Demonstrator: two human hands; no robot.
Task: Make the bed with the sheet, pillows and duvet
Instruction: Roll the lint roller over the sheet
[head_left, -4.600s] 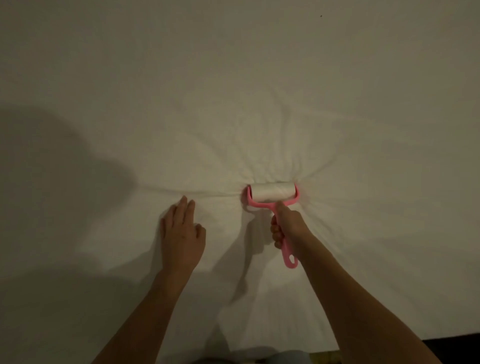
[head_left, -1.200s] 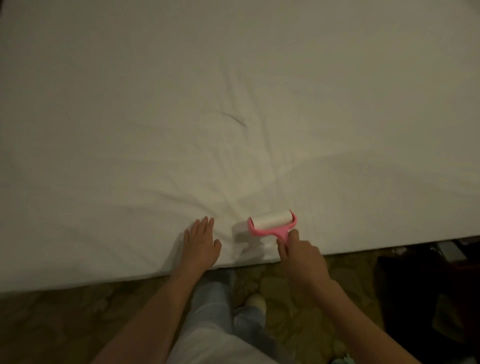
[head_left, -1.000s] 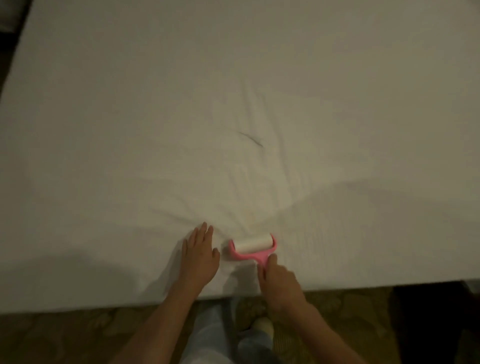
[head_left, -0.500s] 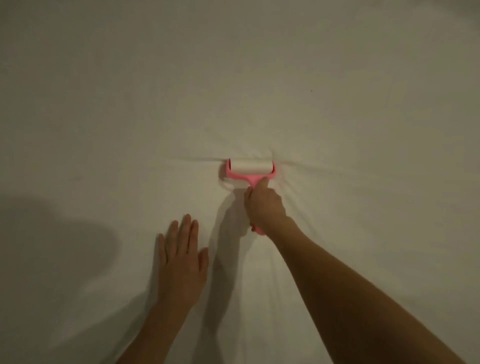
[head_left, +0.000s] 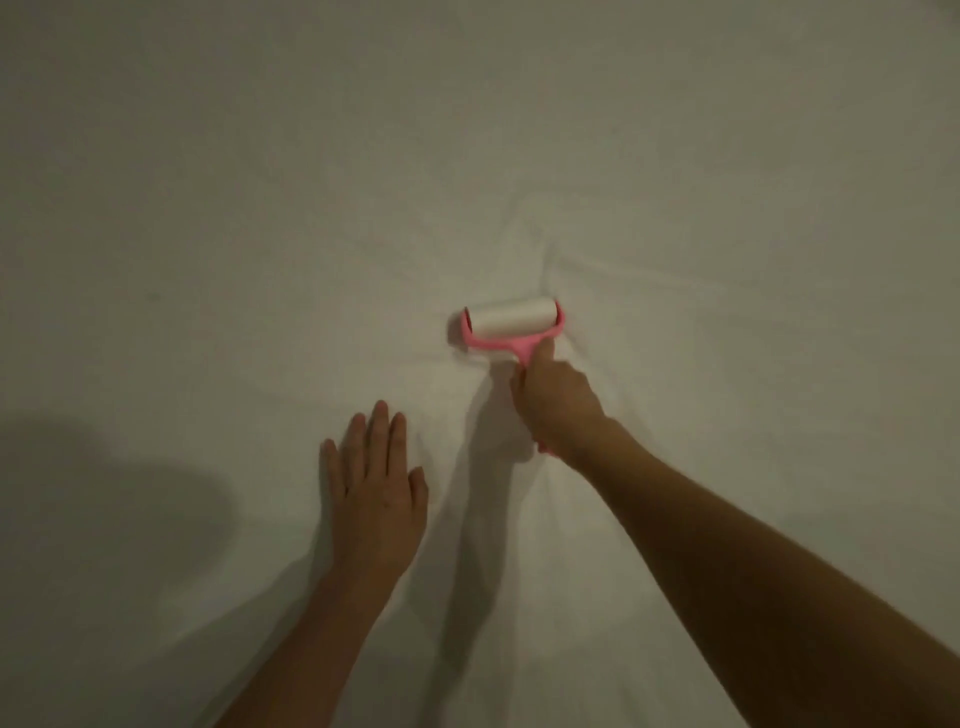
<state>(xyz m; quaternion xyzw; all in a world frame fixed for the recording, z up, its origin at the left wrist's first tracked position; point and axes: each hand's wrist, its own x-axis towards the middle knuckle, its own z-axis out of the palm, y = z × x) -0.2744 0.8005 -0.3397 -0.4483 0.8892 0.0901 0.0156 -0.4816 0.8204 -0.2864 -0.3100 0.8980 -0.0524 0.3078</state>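
Mid-frame, the right hand (head_left: 556, 405) grips a pink-handled white lint roller (head_left: 511, 325) on the white cotton sheet (head_left: 260, 182); the left hand (head_left: 374, 493) lies flat beside it, fingers straight.

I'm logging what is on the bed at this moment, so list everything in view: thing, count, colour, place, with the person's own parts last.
sheet: one, white, fills the whole view, creased beyond and around the roller.
lint roller: one, pink frame and handle with a white roll, on the sheet just right of centre, roll pointing away from the person.
shadow: one, dark patch, on the sheet at lower left.
left hand: one, flat on the sheet with fingers straight, nearer than and left of the roller.
right hand: one, grips the roller's handle, forearm reaching in from lower right.
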